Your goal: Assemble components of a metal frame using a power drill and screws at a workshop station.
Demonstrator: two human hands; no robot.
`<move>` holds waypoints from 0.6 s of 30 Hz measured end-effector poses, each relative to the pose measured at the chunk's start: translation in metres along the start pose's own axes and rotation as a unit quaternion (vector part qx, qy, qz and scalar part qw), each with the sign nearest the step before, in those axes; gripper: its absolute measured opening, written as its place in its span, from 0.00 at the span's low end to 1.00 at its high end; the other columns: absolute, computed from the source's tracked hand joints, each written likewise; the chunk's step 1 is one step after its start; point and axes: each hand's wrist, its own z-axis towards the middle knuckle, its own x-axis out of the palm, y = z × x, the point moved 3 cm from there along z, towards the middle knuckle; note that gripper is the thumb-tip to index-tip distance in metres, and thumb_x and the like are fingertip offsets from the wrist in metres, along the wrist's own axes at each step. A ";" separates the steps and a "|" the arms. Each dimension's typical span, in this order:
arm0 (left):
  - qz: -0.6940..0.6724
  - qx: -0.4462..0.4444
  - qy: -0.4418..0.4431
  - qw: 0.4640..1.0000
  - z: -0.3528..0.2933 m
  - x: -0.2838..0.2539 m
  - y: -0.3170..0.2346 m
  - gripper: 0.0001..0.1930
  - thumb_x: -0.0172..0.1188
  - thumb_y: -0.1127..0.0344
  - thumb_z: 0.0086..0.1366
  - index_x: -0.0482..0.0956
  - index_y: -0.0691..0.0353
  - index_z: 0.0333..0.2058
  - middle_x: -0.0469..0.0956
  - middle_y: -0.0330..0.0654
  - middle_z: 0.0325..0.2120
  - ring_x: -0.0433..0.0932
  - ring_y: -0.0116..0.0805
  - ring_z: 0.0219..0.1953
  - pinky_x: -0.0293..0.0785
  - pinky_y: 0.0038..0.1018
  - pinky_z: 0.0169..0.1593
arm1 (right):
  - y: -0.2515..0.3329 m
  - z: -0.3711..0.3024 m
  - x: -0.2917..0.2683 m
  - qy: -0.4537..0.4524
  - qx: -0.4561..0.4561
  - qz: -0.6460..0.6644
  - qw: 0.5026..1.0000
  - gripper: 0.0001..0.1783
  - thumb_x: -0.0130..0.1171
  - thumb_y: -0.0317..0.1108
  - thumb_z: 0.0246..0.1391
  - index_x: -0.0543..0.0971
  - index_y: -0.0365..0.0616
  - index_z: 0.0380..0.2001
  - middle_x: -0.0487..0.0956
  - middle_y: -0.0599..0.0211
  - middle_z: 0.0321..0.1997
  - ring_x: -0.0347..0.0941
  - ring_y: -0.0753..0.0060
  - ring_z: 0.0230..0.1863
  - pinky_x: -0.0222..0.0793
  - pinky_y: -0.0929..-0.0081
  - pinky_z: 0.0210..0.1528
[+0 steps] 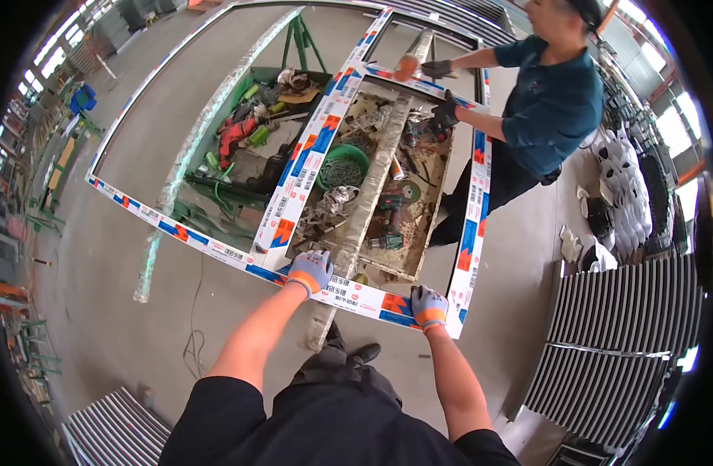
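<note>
Left hand: the gloved left hand (310, 272) is clamped over the frame's near rail, just right of where the central bar meets it, knuckles up and thumb out of sight.
Right hand: the gloved right hand (429, 307) is closed on the same rail near its right-hand corner, fingers curled over the top.
Grip spacing: the two hands are well apart, probably so that the near edge is steadied at two places against knocks from the far side.
Arms: both forearms reach forward, elbows slightly bent; the right one angles inward toward the corner.
Frame: the large frame (317, 151), covered in white, blue and orange film, lies flat in front of the person, likely left wrapped against scratches.
Supports: a wrapped right beam (376, 182) and a wrapped left beam (210, 128) run beneath it, seemingly to hold it at working height.
Below the frame: a tray (426, 221) carries a cordless drill (391, 213) and a green basin (347, 149); a red power tool (236, 140) lies farther left.
Across the frame: a co-worker (547, 113) holds a blurred mallet (407, 67) above a crossbar, the other hand beside it.
</note>
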 end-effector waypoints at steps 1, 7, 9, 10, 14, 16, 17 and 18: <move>-0.015 0.000 0.027 1.000 0.000 -0.006 -0.005 0.21 0.45 0.52 0.65 0.75 0.60 0.48 0.79 0.47 0.41 0.78 0.44 0.44 0.70 0.39 0.51 | -0.001 0.001 0.002 0.007 0.010 -0.012 1.000 0.19 0.50 0.49 0.58 0.81 0.46 0.29 0.81 0.53 0.30 0.78 0.47 0.34 0.72 0.55 0.39; -0.039 0.018 0.012 0.999 0.006 -0.001 0.001 0.24 0.45 0.51 0.66 0.73 0.62 0.52 0.78 0.49 0.45 0.75 0.45 0.50 0.67 0.41 0.55 | 0.002 0.007 0.003 -0.056 0.005 -0.026 0.998 0.15 0.52 0.45 0.57 0.80 0.48 0.24 0.80 0.51 0.26 0.77 0.45 0.30 0.71 0.52 0.34; -0.072 0.006 0.085 0.994 0.015 -0.021 -0.004 0.24 0.44 0.51 0.67 0.73 0.62 0.52 0.77 0.49 0.47 0.74 0.45 0.52 0.65 0.40 0.56 | 0.002 0.010 -0.001 -0.041 0.027 -0.035 0.998 0.18 0.50 0.45 0.58 0.79 0.45 0.23 0.80 0.51 0.26 0.77 0.45 0.29 0.71 0.54 0.33; -0.077 -0.011 0.094 0.992 0.013 -0.019 -0.002 0.24 0.44 0.51 0.67 0.73 0.62 0.52 0.77 0.49 0.47 0.74 0.45 0.52 0.65 0.40 0.56 | 0.003 0.011 -0.001 -0.040 0.023 -0.039 0.998 0.18 0.50 0.45 0.58 0.79 0.45 0.24 0.80 0.51 0.26 0.77 0.45 0.29 0.71 0.54 0.33; -0.067 -0.002 0.080 0.995 0.008 -0.012 0.008 0.22 0.45 0.52 0.66 0.74 0.61 0.50 0.76 0.47 0.44 0.74 0.44 0.48 0.66 0.40 0.53 | 0.011 0.016 0.008 -0.014 0.014 -0.042 0.999 0.17 0.49 0.43 0.59 0.79 0.45 0.26 0.80 0.51 0.26 0.77 0.45 0.29 0.70 0.54 0.33; -0.077 0.011 0.023 0.997 0.005 -0.009 0.010 0.18 0.46 0.54 0.65 0.76 0.61 0.42 0.78 0.47 0.39 0.76 0.44 0.43 0.69 0.40 0.48 | 0.007 0.016 0.014 -0.012 0.006 -0.043 0.999 0.16 0.49 0.43 0.59 0.79 0.46 0.26 0.80 0.52 0.26 0.77 0.46 0.29 0.70 0.54 0.33; -0.079 0.007 0.024 0.997 0.005 -0.008 0.011 0.18 0.46 0.54 0.65 0.76 0.61 0.42 0.78 0.47 0.39 0.76 0.44 0.43 0.69 0.40 0.48 | 0.006 0.017 0.015 -0.018 0.002 -0.040 0.999 0.16 0.48 0.43 0.59 0.79 0.46 0.26 0.80 0.52 0.25 0.77 0.46 0.29 0.71 0.55 0.33; -0.079 0.009 0.021 0.997 0.005 -0.011 0.009 0.18 0.47 0.54 0.65 0.76 0.61 0.42 0.78 0.47 0.39 0.76 0.44 0.43 0.69 0.40 0.48 | 0.006 0.015 0.015 -0.015 0.004 -0.043 0.999 0.16 0.48 0.43 0.59 0.79 0.46 0.26 0.80 0.52 0.25 0.77 0.46 0.29 0.71 0.55 0.33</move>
